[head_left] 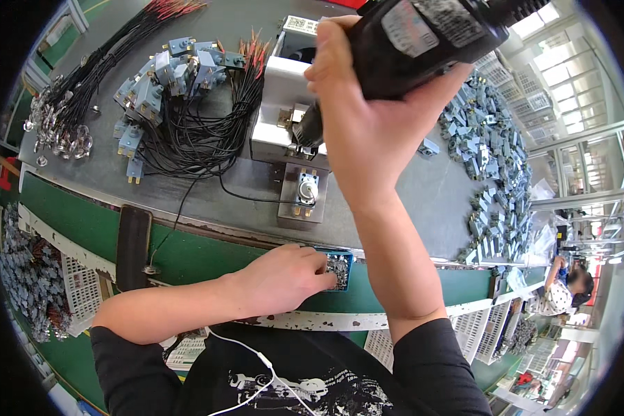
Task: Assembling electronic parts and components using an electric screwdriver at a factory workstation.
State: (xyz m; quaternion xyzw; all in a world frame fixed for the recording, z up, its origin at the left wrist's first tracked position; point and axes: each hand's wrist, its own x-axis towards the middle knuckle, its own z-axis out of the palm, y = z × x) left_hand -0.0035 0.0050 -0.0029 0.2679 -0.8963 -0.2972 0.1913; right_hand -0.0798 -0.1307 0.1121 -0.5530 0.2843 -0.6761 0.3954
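My right hand (374,132) is wrapped round a black electric screwdriver (412,48). The tool's nose points down and left at the front of a white box-shaped device (277,90), probably a screw feeder. My left hand (281,279) rests at a small blue tray (351,267) of tiny metal parts. Its fingers are curled together over the tray, and whatever lies between them is hidden. Between the hands, a metal fixture block (291,208) carries a grey switch-like part (308,186) with brass terminals. A black wire (253,199) runs from it to the left.
Grey parts (163,76) with black wires are heaped at the back left, beside a wire bundle (69,97) with clear ends. Many loose grey parts (482,139) cover the bench's right side. A dark phone-like slab (133,246) lies at the front left. Another person (565,288) is far right.
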